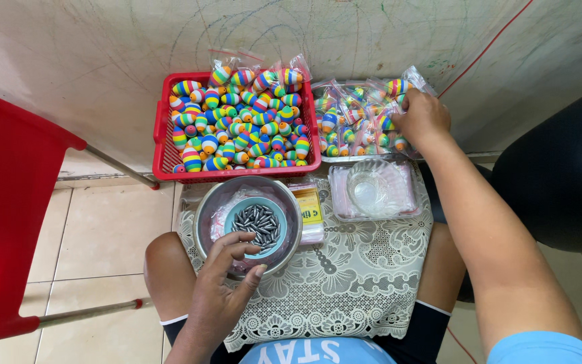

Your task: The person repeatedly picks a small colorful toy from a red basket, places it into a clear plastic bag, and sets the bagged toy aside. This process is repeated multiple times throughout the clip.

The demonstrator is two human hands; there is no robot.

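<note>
- Clear bags (358, 121) of striped floats lie in a heap on a tray at the far right, against the wall, each a small see-through packet with rainbow-coloured pieces inside.
- The right hand (422, 118) rests on the right end of that heap, palm down; its fingers are curled over the packets, but whether they pinch one I cannot tell.
- A red basket (163, 145) just left of the heap is full of loose striped floats (237, 121).
- A small yellow packet (309, 205) with a clear flap lies flat on the lace cloth (358, 269), between the metal bowl (205, 209) and a clear plastic dish (372, 192).
- Inside the metal bowl sits a small blue bowl (234, 216) of grey metal weights (259, 226).
- The left hand (227, 280) hovers at the near rim of the bowls, fingers bent and slightly apart, thumb touching the metal rim; the fingertips (240, 249) are just short of the weights, holding nothing that shows.
</note>
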